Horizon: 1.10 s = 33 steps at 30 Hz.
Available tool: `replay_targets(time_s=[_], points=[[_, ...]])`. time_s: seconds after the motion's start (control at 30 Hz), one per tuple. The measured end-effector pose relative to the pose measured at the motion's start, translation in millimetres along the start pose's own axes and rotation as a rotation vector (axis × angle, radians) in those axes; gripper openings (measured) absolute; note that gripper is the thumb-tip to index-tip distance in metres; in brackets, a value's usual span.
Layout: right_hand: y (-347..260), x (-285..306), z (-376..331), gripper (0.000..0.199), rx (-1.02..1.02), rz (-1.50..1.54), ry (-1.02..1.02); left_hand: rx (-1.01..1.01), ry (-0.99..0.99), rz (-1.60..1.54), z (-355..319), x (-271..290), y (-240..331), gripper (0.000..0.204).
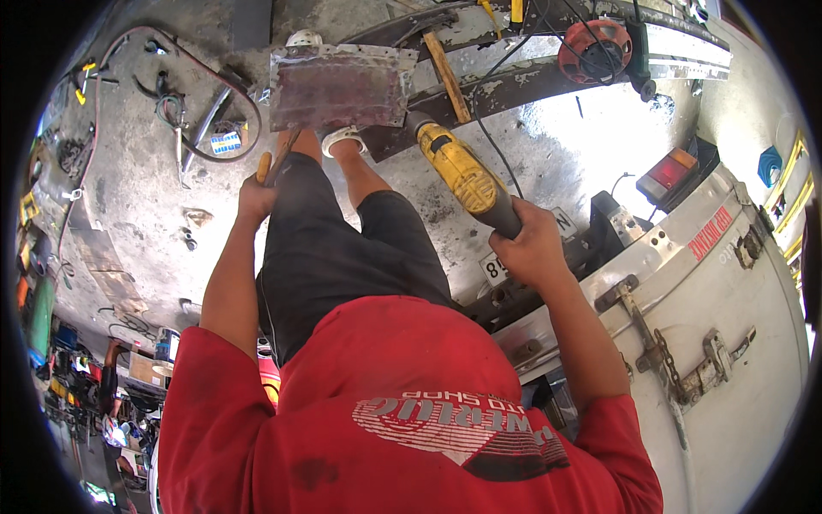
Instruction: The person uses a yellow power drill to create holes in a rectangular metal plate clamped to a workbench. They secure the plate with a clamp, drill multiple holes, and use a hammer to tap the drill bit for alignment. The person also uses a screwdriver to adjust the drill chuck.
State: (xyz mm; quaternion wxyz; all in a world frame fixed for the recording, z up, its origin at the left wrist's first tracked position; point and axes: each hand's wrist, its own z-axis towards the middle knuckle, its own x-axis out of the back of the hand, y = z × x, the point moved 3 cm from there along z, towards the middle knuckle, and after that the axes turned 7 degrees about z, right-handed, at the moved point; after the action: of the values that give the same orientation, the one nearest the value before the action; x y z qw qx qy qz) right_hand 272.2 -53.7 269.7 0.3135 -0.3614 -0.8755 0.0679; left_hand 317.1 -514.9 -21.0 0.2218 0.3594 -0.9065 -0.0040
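Note:
My left hand [257, 199] is closed around a pair of pliers [283, 158]; one of its handles looks orange. The jaw end reaches the lower edge of a flat, reddish-brown metal sheet [341, 92], which sits over my feet and partly hides them. Small holes run along the sheet's border. In my right hand [533, 248] is a yellow-and-black power tool [462, 171], gripped by its dark rear handle. Its dark front end points toward the sheet's lower right corner, a little apart from it. The fingers' far sides are hidden.
A long dark metal beam [514, 90] crosses the floor ahead, with a wooden strip [447, 77] on it. A red cable reel [594, 53] stands at upper right. To the right is a white vehicle body [719, 343] with a latch. A hose [253, 107] curls at left.

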Motion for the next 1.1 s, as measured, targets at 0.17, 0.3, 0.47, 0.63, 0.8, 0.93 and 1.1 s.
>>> replay_targets(time_s=[0.17,0.3,0.47,0.63,0.8,0.93,1.1], points=[[-8,1,-1,0.036,0.015,-0.008,-0.008,0.036,-0.025,0.039,-2,4,3,0.056],[-6,-2,-2,0.04,0.047,-0.095,0.006,0.022,-0.013,0.039,4,2,-2,0.054],[-23,0,4,0.038,0.069,-0.194,0.023,0.016,0.018,0.072,4,0,-4,0.051],[-26,-12,28,0.033,-0.148,0.007,0.0,0.035,0.005,0.026,-5,-3,9,0.048],[-25,-13,26,0.035,-0.125,-0.019,-0.002,0.026,0.021,0.051,1,-4,2,0.047],[-25,-12,24,0.035,-0.133,-0.001,-0.001,0.043,0.022,0.06,-3,-3,7,0.046],[-32,-9,20,0.036,-0.083,-0.072,-0.004,-0.001,0.041,0.053,7,-6,-5,0.047]])
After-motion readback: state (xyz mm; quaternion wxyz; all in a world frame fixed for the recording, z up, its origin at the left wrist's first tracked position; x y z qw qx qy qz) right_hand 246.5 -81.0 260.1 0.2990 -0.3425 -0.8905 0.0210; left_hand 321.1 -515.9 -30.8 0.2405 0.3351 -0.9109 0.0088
